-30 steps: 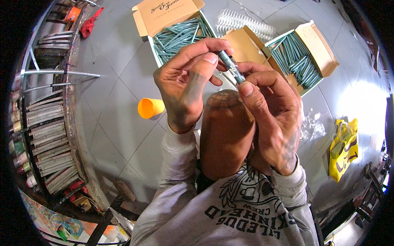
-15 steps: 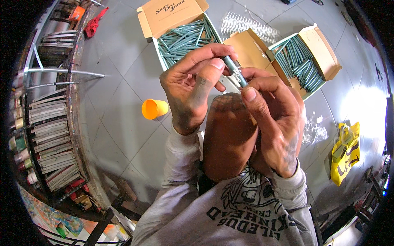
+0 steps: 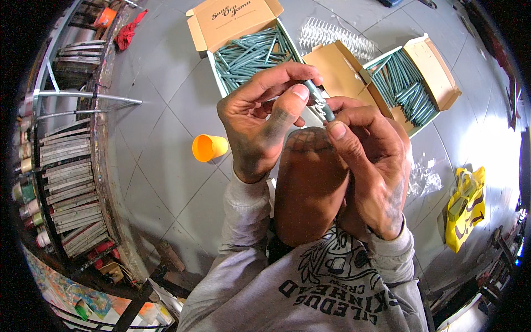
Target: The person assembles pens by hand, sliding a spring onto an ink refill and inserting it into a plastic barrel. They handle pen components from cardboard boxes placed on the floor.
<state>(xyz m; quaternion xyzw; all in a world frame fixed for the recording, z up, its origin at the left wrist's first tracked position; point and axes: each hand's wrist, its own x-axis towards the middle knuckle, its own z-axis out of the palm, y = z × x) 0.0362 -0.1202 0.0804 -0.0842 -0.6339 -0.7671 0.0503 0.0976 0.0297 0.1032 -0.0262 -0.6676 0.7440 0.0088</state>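
Note:
Above my raised knee [image 3: 312, 182], both hands hold a short dark teal tube with white lettering [image 3: 320, 103], tilted down to the right. My left hand [image 3: 265, 119] pinches its upper end between thumb and fingers. The lower end sits between the thumb and index finger of my right hand [image 3: 373, 149]. Past my hands stands an open cardboard box [image 3: 225, 25] full of slim dark teal sticks [image 3: 254, 52]. To its right, a second open box [image 3: 437, 72] holds many similar sticks [image 3: 401, 86]. Whether the tube is one of these sticks seen foreshortened, I cannot tell.
A yellow cup [image 3: 209, 148] is on the grey tiled floor, left of my hands. A clear ridged plastic rack [image 3: 334, 39] lies behind the boxes. Crumpled clear plastic [image 3: 425, 176] and a yellow bag [image 3: 464, 213] are at right. Metal shelving [image 3: 88, 95] lines the left side.
The tube has shifted slightly lower and turned a little in my fingers. Both hands keep their grip, and the boxes stand where they were.

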